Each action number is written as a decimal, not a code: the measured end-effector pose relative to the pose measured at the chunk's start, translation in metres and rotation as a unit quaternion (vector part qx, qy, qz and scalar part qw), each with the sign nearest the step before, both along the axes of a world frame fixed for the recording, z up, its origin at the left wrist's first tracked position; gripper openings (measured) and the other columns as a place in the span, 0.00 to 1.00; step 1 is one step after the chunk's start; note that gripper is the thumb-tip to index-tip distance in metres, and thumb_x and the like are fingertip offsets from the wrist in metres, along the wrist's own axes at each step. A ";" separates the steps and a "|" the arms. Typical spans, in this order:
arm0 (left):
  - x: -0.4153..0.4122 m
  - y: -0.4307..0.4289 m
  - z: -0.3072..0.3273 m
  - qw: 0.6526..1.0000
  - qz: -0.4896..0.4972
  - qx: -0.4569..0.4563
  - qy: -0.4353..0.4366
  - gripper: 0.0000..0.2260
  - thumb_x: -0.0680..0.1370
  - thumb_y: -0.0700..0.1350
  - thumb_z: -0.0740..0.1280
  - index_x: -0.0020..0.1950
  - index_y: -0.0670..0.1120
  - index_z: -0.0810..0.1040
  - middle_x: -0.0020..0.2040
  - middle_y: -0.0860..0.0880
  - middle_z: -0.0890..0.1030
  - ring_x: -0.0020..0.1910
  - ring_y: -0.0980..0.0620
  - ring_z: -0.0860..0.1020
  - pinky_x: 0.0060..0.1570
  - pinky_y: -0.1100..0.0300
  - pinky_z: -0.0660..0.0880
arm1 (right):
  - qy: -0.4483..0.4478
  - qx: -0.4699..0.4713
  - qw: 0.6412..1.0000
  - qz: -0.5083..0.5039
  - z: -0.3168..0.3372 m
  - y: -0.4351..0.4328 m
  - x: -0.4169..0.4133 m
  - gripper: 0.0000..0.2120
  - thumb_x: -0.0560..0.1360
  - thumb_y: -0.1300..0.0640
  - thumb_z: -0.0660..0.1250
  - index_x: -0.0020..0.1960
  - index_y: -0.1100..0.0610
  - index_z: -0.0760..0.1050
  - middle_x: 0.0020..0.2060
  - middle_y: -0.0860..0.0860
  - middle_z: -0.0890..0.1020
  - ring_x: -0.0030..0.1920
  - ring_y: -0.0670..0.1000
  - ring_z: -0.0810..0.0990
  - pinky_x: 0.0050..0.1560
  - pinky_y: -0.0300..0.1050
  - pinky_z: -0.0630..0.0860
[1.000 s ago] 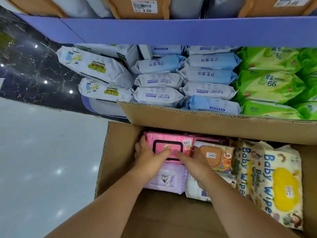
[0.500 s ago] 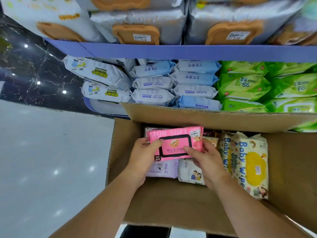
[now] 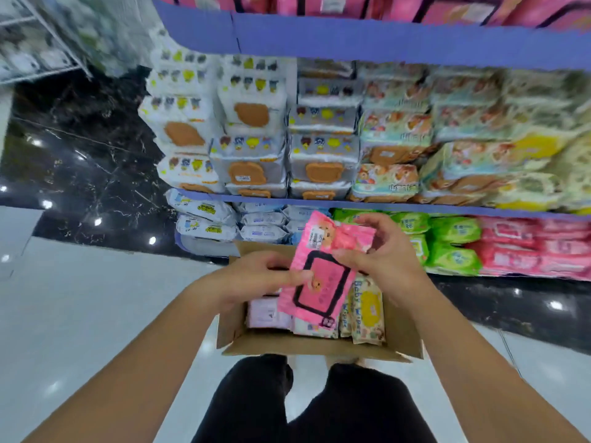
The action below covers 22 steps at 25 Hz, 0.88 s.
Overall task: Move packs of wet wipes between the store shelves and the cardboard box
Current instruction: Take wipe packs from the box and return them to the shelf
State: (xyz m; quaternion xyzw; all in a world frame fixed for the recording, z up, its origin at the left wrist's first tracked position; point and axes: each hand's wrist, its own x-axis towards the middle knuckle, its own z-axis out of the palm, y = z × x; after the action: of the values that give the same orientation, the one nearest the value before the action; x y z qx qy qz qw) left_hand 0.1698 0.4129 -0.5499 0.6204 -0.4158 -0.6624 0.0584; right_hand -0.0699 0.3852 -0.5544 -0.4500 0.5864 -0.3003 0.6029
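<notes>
A pink pack of wet wipes (image 3: pixel 323 276) with a black-framed lid hangs tilted above the open cardboard box (image 3: pixel 307 345) on the floor. My left hand (image 3: pixel 256 278) grips its left edge, thumb across the front. My right hand (image 3: pixel 380 254) holds its upper right part with curled fingers. Inside the box lie a lilac pack (image 3: pixel 267 313), a white pack partly hidden under the pink one, and yellow "Baby Wipes" packs (image 3: pixel 367 310) standing on edge.
Purple-edged store shelves (image 3: pixel 367 43) rise behind the box, stacked with white, blue, green and pink wipe packs. More pink packs (image 3: pixel 537 251) fill the bottom shelf at right. Glossy white floor spreads to the left. Black trouser legs (image 3: pixel 313 407) are below the box.
Both hands lifted the pink pack up out of the box and tilted it on end. The view rose and pulled back, so higher shelves and my legs now show.
</notes>
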 end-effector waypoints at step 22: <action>0.055 0.036 0.013 0.964 0.241 -0.009 0.111 0.35 0.63 0.55 0.82 0.69 0.52 0.78 0.62 0.44 0.84 0.60 0.42 0.84 0.57 0.46 0.79 | -0.116 0.167 0.972 0.120 -0.027 0.019 0.036 0.32 0.67 0.56 0.81 0.67 0.52 0.72 0.56 0.49 0.86 0.56 0.52 0.85 0.53 0.49 0.82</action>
State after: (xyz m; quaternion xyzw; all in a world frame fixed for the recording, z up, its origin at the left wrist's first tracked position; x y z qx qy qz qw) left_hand 0.2245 0.4487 -0.5371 0.6245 -0.2505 -0.6895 0.2678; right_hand -0.0340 0.4045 -0.5817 -0.3725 0.4958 -0.1740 0.7650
